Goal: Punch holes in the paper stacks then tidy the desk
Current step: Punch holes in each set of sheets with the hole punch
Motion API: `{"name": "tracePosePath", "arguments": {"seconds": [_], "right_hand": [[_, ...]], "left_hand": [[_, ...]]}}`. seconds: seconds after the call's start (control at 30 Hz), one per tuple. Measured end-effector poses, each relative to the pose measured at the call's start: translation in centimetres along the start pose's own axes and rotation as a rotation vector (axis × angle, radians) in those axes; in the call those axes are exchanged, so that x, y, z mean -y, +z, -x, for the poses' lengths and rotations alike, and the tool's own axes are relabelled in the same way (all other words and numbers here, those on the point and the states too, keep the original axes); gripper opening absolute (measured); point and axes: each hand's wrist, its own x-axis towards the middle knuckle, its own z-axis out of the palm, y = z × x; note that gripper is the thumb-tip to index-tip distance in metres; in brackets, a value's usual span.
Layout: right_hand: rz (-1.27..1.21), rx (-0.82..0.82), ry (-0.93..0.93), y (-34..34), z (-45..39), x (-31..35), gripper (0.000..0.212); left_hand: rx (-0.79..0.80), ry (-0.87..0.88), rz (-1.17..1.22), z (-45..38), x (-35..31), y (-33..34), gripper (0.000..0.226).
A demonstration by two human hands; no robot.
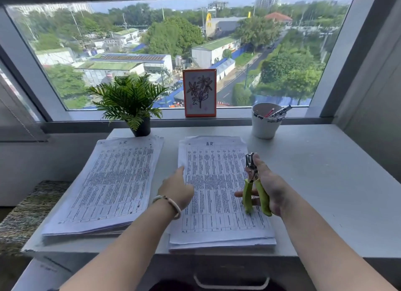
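The paper stacks, two of them, lay side by side on the tabletop point(314, 182): the right stack point(219, 195) at lower centre of the frame, the left stack point(112, 186) at lower left, a strip of bare surface between them. The right hand point(271, 188) had its grip curled round the green handles of the hole punch point(255, 186), thumb up along the metal head, the handles spread apart and the tool held upright just above the right edge of the right stack; whether it touched the sheet could not be told. The left hand point(176, 188) held nothing, its grip loosely folded with the forefinger stretched out to the left edge of the same stack, touching or very nearly so; a bracelet point(169, 203) sat on that wrist. No punched holes showed on either top sheet, though the print was too fine and blurred to be sure, so the punching looked not yet begun or barely begun, with both stacks left to do and the tidying after. Both stacks were a little ragged at the edges. Further out, along the top of the tabletop, stood a potted fern point(130, 101) at upper left, a framed flower drawing point(199, 93) on the window ledge at centre, and a white cup point(265, 123) of pens to the right.
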Motion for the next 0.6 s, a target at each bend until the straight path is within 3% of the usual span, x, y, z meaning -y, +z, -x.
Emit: {"name": "tracePosePath", "arguments": {"seconds": [0.1,0.23,0.3,0.37,0.43,0.5,0.6], "right_hand": [[-0.010,0.011,-0.012,-0.1,0.0,-0.1,0.077],[-0.054,0.018,-0.035,-0.3,0.0,-0.3,0.068],[-0.062,0.013,-0.035,-0.5,0.0,-0.3,0.069],[-0.045,0.021,-0.024,-0.8,0.0,-0.3,0.072],[-0.049,0.027,-0.006,-1.4,0.2,0.1,0.072],[-0.043,0.031,0.016,-2.5,0.3,0.9,0.072],[-0.047,0.085,0.070,-4.0,0.4,2.5,0.076]], "left_hand": [[-0.041,0.081,0.064,-0.2,0.2,0.0,0.066],[-0.074,0.018,0.454,-1.0,0.5,-0.5,0.060],[0.072,-0.118,0.636,-1.1,0.1,-1.2,0.039],[0.358,-0.290,0.816,-1.2,0.0,-2.0,0.024],[0.488,-0.358,0.869,-1.3,0.6,-2.8,0.032],[0.452,-0.346,0.910,-1.9,1.5,-3.2,0.058],[0.404,-0.292,1.011,-2.3,1.8,-3.5,0.056]]}}
